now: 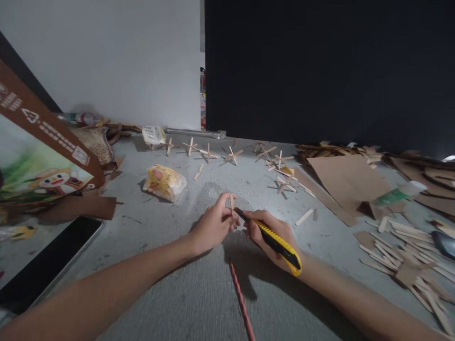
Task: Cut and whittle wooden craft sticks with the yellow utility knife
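Note:
Between the fingers of my left hand (213,226) a short wooden craft stick (232,202) is pinched, roughly upright. My right hand (272,229) grips a yellow and black utility knife (279,244), its dark tip pointing left against the stick. Whether the blade cuts into the wood is too small to tell. Below the hands lies a red pencil (241,300) with a twisted-looking barrel. Beyond them, several small crossed-stick pieces (232,155) stand in a row on the grey table (199,293).
A black phone (53,260) and a printed carton (46,142) are on the left. A yellow and white wrapped packet (164,183) sits behind my left hand. Loose craft sticks (386,253) pile up at right, near cardboard sheets (350,182) and a green-and-white tube (400,193).

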`<act>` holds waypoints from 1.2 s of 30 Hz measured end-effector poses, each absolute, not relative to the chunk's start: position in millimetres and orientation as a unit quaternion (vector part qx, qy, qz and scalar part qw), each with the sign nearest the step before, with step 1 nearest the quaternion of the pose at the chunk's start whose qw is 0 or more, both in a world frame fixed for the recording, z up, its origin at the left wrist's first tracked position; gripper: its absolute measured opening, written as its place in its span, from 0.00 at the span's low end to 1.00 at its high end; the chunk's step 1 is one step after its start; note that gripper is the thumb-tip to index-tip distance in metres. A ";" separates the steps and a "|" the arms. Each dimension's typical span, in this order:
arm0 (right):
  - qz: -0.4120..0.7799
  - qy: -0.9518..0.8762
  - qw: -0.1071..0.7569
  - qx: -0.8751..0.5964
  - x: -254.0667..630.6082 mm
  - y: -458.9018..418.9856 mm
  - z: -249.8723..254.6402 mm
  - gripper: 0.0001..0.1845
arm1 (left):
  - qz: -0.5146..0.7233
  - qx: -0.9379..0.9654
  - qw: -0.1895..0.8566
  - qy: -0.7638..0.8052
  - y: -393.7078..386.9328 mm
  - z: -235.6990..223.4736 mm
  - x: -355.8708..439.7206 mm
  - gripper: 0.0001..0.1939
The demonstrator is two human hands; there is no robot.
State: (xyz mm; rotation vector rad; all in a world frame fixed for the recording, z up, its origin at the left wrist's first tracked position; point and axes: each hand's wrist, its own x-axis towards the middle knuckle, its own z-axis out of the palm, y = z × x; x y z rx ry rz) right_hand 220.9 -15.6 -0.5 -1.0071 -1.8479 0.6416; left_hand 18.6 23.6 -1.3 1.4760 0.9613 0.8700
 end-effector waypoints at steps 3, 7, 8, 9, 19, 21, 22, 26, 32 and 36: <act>0.300 -0.717 0.470 -0.418 218.2 -14.6 -1.5 0.13 | 0.374 0.608 0.578 0.395 24.8 -2.5 17.7 0.20; 0.336 -0.682 0.490 -0.427 214.3 -14.1 0.9 0.17 | 0.378 0.595 0.593 0.389 26.3 -3.7 17.0 0.21; 0.340 -0.679 0.492 -0.425 213.8 -14.0 1.5 0.18 | 0.380 0.593 0.594 0.388 26.7 -3.9 17.0 0.21; 0.343 -0.679 0.493 -0.422 213.5 -13.8 1.8 0.18 | 0.381 0.593 0.595 0.387 26.9 -4.0 17.1 0.21; 0.354 -0.657 0.503 -0.436 212.6 -11.3 -0.7 0.21 | 0.377 0.578 0.615 0.382 28.5 -1.1 16.5 0.20; 0.361 -0.651 0.508 -0.433 212.6 -10.7 -1.3 0.21 | 0.377 0.576 0.620 0.376 28.7 0.2 16.7 0.20; 0.366 -0.647 0.512 -0.431 212.7 -10.3 -1.6 0.20 | 0.378 0.576 0.622 0.373 28.9 0.7 16.9 0.21; 0.393 -0.632 0.514 -0.427 213.1 -9.2 -0.5 0.20 | 0.380 0.574 0.627 0.365 30.4 0.6 17.0 0.20; 0.424 -0.616 0.513 -0.421 213.3 -10.2 4.1 0.21 | 0.374 0.578 0.634 0.352 32.7 -3.6 16.1 0.21; 0.360 -0.645 0.509 -0.442 214.2 -13.2 1.1 0.21 | 0.380 0.578 0.623 0.365 29.5 -2.4 17.4 0.19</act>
